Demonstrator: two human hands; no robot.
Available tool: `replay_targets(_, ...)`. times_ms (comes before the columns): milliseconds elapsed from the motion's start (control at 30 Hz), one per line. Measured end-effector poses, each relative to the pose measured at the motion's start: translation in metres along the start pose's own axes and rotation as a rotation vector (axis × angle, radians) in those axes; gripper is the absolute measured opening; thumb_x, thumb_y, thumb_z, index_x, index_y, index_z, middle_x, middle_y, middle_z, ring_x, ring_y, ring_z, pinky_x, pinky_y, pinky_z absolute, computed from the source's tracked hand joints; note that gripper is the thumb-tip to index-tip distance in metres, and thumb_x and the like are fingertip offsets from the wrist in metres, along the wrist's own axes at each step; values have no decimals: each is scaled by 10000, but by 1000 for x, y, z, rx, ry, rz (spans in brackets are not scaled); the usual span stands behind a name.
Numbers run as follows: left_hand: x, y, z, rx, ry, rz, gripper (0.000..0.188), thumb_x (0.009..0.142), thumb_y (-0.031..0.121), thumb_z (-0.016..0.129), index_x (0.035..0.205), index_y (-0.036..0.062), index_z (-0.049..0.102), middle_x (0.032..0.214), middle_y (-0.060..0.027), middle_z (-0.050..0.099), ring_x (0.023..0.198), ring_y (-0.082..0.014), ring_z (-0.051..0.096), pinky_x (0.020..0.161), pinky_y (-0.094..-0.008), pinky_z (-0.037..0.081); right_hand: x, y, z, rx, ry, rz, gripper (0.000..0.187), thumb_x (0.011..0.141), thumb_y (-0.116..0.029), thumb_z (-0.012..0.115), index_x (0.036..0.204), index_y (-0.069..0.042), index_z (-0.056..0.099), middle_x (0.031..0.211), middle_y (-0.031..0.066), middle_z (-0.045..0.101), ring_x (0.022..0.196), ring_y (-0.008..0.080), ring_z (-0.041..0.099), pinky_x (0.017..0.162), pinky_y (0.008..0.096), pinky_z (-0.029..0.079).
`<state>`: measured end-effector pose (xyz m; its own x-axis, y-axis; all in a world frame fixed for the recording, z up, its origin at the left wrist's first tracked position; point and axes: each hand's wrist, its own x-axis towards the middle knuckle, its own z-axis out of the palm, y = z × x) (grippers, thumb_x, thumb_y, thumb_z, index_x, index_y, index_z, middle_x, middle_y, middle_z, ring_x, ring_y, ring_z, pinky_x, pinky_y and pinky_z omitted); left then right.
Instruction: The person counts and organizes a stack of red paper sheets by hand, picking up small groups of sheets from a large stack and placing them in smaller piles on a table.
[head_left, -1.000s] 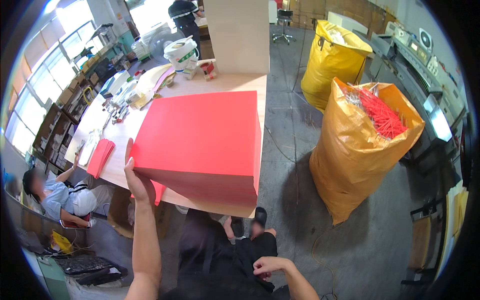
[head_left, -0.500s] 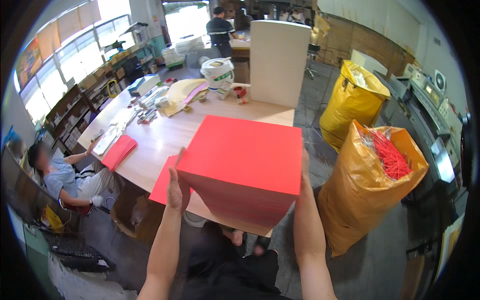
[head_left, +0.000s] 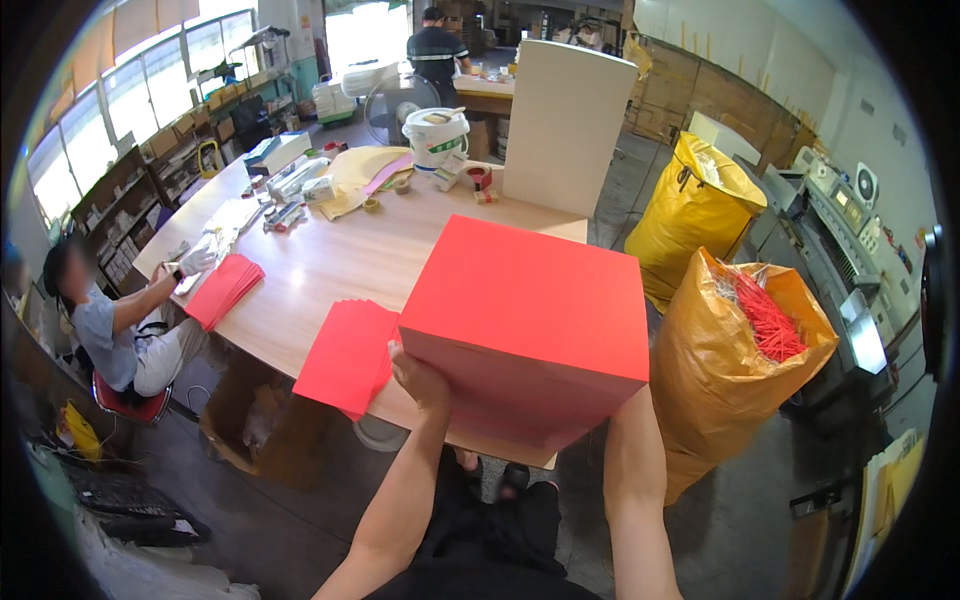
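Workshop space with a grey concrete floor, windows along the left wall and a long pale wooden table (head_left: 330,255) running from the far left toward the person. A big red box (head_left: 535,325) is held up over the near right corner of the table, tilted so its broad top face shows. The left hand (head_left: 418,378) grips the box at its near left lower edge, fingers (head_left: 400,358) curled against the side. The right hand is hidden behind the box's near right corner; only the forearm shows, so I cannot tell how its fingers lie.

Just left of the box a loose red sheet (head_left: 347,357) lies at the near edge of the table, partly overhanging it. Farther along the left edge sits a stack of red sheets (head_left: 225,289), beside a seated person (head_left: 120,320) in a light blue shirt who wears white gloves. At the far end of the table stand a white bucket (head_left: 435,138) with a green label, a yellow sheet (head_left: 350,175), small tape rolls and a tall plain white board (head_left: 565,125) set upright at the far right corner.

On the floor right of the table stand two large sacks: a yellow one (head_left: 690,215) farther off, and a nearer orange one (head_left: 740,370), open and full of thin red strips. A grey machine (head_left: 850,250) lines the right wall. Another person (head_left: 432,50) in dark clothes stands at a far bench.
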<state>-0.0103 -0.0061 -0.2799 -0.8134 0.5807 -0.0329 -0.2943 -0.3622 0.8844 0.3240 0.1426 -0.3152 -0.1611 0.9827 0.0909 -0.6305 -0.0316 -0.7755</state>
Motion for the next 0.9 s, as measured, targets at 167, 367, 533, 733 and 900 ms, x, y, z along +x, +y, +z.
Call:
replay_targets(167,-12,17,19,29,141,-10,729,1151,515,346,1199,-131,677,1254,-238,702,1120,-319,638,1031,-455,489,-1,-7,-4,-29,49,18,612,1162,-557,471,1456,-41,615,1382,88,683,1244,223,658,1036,411,532)
replay_targets(367,14,-3,-15,8,-200,-36,831,1134,653,345,1620,-8,481,1598,-200,549,1450,-308,521,1223,-423,363,-13,0,-11,-20,153,64,623,1159,-559,470,1501,-53,591,1452,85,662,1317,227,629,1094,435,509)
replay_targets(533,58,-27,-94,211,-628,-451,865,1109,731,341,1753,155,279,1796,-52,342,1642,-237,298,1279,-472,259,-114,87,-28,-25,366,234,635,1156,-561,469,1538,-64,572,1511,81,644,1378,229,605,1142,455,490)
replay_targets(733,46,-106,-125,312,-699,-623,749,1096,671,419,1671,192,440,1709,23,459,1438,-214,465,1217,-479,300,-177,130,0,-69,259,192,797,1094,-573,596,1692,-86,394,1664,75,510,1512,264,486,1220,470,417)
replay_targets(900,40,-102,-121,352,-598,-643,750,1086,683,429,1660,201,467,1695,34,481,1515,-215,425,1213,-446,305,-175,127,6,-210,284,159,725,1116,-563,545,1661,-92,456,1631,73,552,1504,259,496,1228,452,399)
